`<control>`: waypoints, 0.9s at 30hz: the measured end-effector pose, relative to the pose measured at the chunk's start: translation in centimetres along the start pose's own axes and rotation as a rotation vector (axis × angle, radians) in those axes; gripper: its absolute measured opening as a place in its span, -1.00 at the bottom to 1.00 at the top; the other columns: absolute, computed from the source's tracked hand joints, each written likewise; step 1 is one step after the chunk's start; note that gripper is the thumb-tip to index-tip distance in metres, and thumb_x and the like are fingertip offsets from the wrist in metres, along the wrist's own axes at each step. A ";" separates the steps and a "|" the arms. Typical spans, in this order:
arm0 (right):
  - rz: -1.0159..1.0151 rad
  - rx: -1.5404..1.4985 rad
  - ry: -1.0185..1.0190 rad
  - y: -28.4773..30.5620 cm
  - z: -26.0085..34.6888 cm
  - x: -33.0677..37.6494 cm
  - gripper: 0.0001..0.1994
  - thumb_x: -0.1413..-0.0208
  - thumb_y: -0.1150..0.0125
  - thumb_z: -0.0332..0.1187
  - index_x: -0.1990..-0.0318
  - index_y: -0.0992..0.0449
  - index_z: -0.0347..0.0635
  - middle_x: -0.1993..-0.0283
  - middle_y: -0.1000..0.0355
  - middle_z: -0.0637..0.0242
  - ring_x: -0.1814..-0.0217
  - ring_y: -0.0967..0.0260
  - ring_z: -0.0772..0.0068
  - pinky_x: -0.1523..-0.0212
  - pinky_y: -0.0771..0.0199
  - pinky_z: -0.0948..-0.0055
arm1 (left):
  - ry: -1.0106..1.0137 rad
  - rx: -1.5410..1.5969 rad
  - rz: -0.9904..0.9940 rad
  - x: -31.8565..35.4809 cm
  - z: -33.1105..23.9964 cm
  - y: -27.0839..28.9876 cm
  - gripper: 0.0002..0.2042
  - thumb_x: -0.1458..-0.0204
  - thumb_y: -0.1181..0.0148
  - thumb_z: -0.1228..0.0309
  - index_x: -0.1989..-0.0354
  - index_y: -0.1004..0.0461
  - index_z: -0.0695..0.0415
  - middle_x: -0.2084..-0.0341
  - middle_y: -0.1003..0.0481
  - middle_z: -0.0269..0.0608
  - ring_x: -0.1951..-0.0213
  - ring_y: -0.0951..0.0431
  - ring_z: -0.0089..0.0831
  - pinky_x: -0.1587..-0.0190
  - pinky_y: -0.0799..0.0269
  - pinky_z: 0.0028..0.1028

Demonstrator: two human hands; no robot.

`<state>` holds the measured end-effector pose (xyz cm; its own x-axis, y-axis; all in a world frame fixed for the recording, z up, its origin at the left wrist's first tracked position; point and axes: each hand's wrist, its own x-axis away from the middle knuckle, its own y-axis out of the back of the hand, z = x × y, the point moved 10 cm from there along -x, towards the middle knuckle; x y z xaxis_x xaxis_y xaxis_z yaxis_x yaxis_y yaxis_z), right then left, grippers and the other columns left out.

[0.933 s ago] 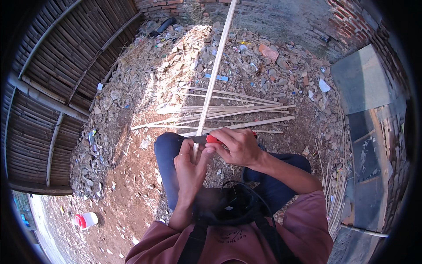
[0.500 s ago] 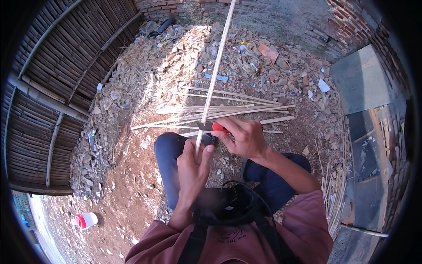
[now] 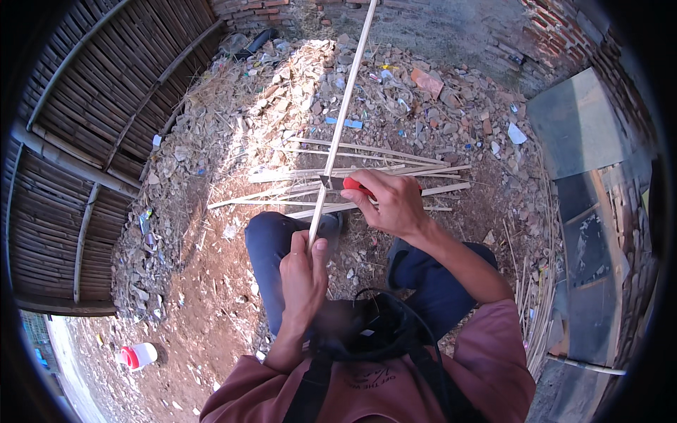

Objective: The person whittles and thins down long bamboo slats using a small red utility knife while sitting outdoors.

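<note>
My left hand [image 3: 305, 271] grips the near end of a long pale bamboo strip [image 3: 343, 113] that runs away from me toward the brick wall. My right hand [image 3: 391, 201] holds a knife with a red handle [image 3: 351, 185], its dark blade [image 3: 328, 182] laid against the strip just above my left hand. My knees in blue trousers sit under both hands. A bundle of split bamboo slats [image 3: 352, 180] lies on the dirt right behind the knife.
Rubble and broken bricks [image 3: 423, 92] cover the ground ahead. A bamboo fence [image 3: 92, 120] curves along the left. Grey slabs [image 3: 578, 127] lean at the right, thin sticks [image 3: 536, 296] beside them. A white jar with a red lid [image 3: 137, 356] lies at lower left.
My right hand has slid the knife farther up the strip, away from my left hand. The left hand holds the strip's end in about the same place.
</note>
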<state>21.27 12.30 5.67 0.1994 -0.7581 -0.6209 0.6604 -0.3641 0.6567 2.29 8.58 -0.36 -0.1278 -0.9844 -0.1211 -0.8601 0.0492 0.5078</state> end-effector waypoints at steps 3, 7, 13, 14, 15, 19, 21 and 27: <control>-0.069 -0.026 -0.071 1.0 -1.8 -0.6 -0.80 -0.33 -0.33 -0.15 0.19 -0.61 -0.06 0.34 -0.66 0.33 0.40 -0.66 0.21 0.45 -0.57 0.26 | 0.008 -0.016 0.022 0.8 0.9 0.2 -0.75 -0.46 -0.06 0.28 0.04 -0.43 0.27 0.59 -0.51 0.01 0.54 -0.57 -0.04 0.42 -0.40 -0.14; -0.080 -0.017 -0.049 1.0 -2.6 -1.1 -0.81 -0.33 -0.33 -0.16 0.17 -0.63 -0.07 0.29 -0.69 0.30 0.37 -0.68 0.19 0.41 -0.60 0.26 | 0.039 -0.072 0.052 1.5 1.7 0.4 -0.73 -0.48 0.01 0.25 0.03 -0.43 0.25 0.57 -0.51 0.10 0.48 -0.58 0.14 0.38 -0.39 -0.05; -0.052 -0.040 -0.075 0.5 -3.4 -1.6 -0.78 -0.34 -0.32 -0.15 0.14 -0.65 -0.10 0.29 -0.69 0.26 0.35 -0.68 0.17 0.39 -0.61 0.25 | 0.058 -0.112 0.041 2.3 2.7 0.8 -0.74 -0.49 0.04 0.26 0.03 -0.43 0.23 0.56 -0.51 0.16 0.45 -0.58 0.22 0.37 -0.38 0.01; -0.055 -0.016 -0.100 0.7 -4.2 -1.8 -0.77 -0.34 -0.31 -0.14 0.14 -0.66 -0.10 0.29 -0.69 0.25 0.34 -0.69 0.16 0.39 -0.61 0.24 | 0.062 -0.120 0.045 2.6 3.0 0.8 -0.75 -0.49 0.03 0.27 0.04 -0.43 0.23 0.57 -0.50 0.17 0.46 -0.57 0.23 0.38 -0.37 0.02; -0.058 0.007 -0.125 0.8 -5.0 -2.1 -0.77 -0.35 -0.30 -0.13 0.14 -0.66 -0.10 0.29 -0.69 0.24 0.33 -0.69 0.15 0.38 -0.62 0.24 | 0.062 -0.117 0.045 2.8 3.3 0.8 -0.75 -0.49 0.03 0.27 0.04 -0.43 0.23 0.57 -0.50 0.17 0.46 -0.57 0.23 0.38 -0.37 0.02; -0.040 0.053 -0.328 2.0 -10.4 -3.1 -0.68 -0.38 -0.25 -0.02 0.08 -0.67 -0.07 0.45 -0.60 0.20 0.44 -0.59 0.13 0.43 -0.47 0.20 | 0.099 -0.102 0.105 4.7 4.2 1.2 -0.80 -0.47 -0.01 0.32 0.08 -0.43 0.22 0.61 -0.47 0.18 0.50 -0.54 0.26 0.43 -0.33 0.03; -0.038 0.057 -0.336 2.7 -12.2 -3.6 -0.65 -0.39 -0.22 0.01 0.04 -0.67 -0.07 0.50 -0.54 0.19 0.49 -0.53 0.11 0.43 -0.40 0.18 | 0.104 -0.098 0.122 5.6 4.4 1.4 -0.81 -0.46 -0.02 0.33 0.09 -0.42 0.22 0.61 -0.46 0.18 0.51 -0.53 0.27 0.44 -0.32 0.03; -0.067 0.213 -0.495 4.1 -18.3 -3.1 -0.63 -0.41 -0.16 0.03 0.02 -0.68 -0.04 0.46 -0.57 0.16 0.39 -0.57 0.06 0.30 -0.48 0.11 | 0.072 -0.139 0.150 7.7 5.7 1.6 -0.77 -0.48 0.00 0.31 0.16 -0.43 0.23 0.68 -0.41 0.06 0.61 -0.49 0.05 0.50 -0.25 -0.06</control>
<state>36.57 23.07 2.46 -0.2369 -0.8750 -0.4221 0.4880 -0.4829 0.7271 -2.95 2.04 -5.35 -0.2095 -0.9775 0.0238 -0.7570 0.1776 0.6289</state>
